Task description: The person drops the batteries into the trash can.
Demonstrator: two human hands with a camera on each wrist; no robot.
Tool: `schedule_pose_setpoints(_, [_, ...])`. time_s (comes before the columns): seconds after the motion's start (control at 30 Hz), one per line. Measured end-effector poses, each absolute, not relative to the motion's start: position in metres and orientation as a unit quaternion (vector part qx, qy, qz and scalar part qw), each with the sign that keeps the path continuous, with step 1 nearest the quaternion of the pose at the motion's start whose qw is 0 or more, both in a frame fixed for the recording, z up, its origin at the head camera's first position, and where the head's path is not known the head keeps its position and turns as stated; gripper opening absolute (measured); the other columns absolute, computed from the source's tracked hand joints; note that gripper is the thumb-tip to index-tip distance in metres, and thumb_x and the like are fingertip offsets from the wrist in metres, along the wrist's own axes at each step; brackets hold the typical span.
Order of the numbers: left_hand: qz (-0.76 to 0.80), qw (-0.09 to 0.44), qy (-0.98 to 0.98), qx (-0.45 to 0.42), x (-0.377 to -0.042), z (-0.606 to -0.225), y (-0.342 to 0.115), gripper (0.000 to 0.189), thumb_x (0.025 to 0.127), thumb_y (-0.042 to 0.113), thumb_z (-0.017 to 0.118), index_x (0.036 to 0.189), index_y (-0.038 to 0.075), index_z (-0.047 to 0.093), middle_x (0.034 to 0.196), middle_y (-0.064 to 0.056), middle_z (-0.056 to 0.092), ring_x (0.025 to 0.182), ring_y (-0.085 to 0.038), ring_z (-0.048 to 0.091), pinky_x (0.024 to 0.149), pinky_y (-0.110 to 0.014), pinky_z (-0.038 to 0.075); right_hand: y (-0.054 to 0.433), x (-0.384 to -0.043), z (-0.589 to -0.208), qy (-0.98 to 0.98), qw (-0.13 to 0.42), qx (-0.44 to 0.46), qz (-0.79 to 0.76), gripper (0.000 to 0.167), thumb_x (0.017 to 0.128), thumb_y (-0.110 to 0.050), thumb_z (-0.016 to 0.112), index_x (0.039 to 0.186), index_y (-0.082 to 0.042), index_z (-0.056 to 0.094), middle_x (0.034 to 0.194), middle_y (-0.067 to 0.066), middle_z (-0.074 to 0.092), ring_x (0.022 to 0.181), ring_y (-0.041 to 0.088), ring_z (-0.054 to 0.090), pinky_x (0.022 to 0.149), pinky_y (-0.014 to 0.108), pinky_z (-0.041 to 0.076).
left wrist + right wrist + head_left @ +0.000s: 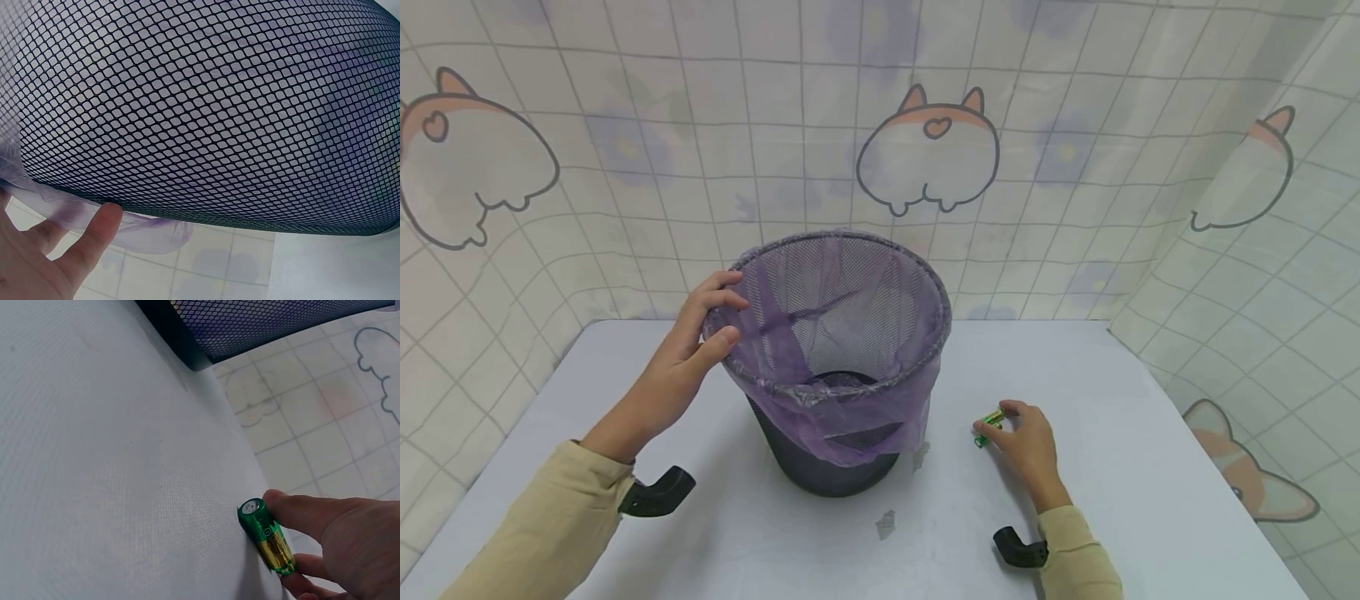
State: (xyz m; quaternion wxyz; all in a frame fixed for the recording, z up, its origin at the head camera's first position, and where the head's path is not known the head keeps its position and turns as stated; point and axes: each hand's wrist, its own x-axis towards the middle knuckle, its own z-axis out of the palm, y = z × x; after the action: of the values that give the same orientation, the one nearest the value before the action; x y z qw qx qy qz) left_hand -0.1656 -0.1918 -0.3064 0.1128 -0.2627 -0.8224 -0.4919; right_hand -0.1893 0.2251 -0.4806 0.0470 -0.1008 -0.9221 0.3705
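Observation:
A black mesh trash bin [808, 458], lined with a translucent purple bag [880, 417], stands upright on the white table. My left hand [688, 342] holds its left rim, fingers bent over the edge; in the left wrist view that hand [56, 256] is beside the folded bag edge, close to the mesh. To the right of the bin, my right hand [1026, 446] pinches a green-and-gold battery [992, 418] low over the tabletop. The right wrist view shows thumb and fingers at opposite ends of this battery [267, 537]. Whether a second battery lies under it I cannot tell.
The white table [1150, 500] ends at a wall covered with a checked cloth [1060, 275] with cartoon animals. Grey patches [886, 525] mark the tabletop before the bin. A black curved piece [658, 493] is at each sleeve's cuff.

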Motion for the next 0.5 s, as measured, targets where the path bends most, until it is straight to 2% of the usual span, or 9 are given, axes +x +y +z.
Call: schedule_pose_setpoints(0.5, [-0.497,0.112,-0.819,-0.263,-0.1661,-0.3071,-0.1921,0.031,0.098,0.010,0.042,0.129,0.006,0.041,0.157,0.002,0.020,0.149,-0.023,0.010,0.101,-0.077,0.024,0.2221,-0.1898,-0.4809,-0.922,0.055,-0.110,0.368,0.057,0.081,-0.029,0.075,0.126,0.001,0.057,0.127,0.024,0.056,0.123,0.038,0.048,0.105,0.052,0.038])
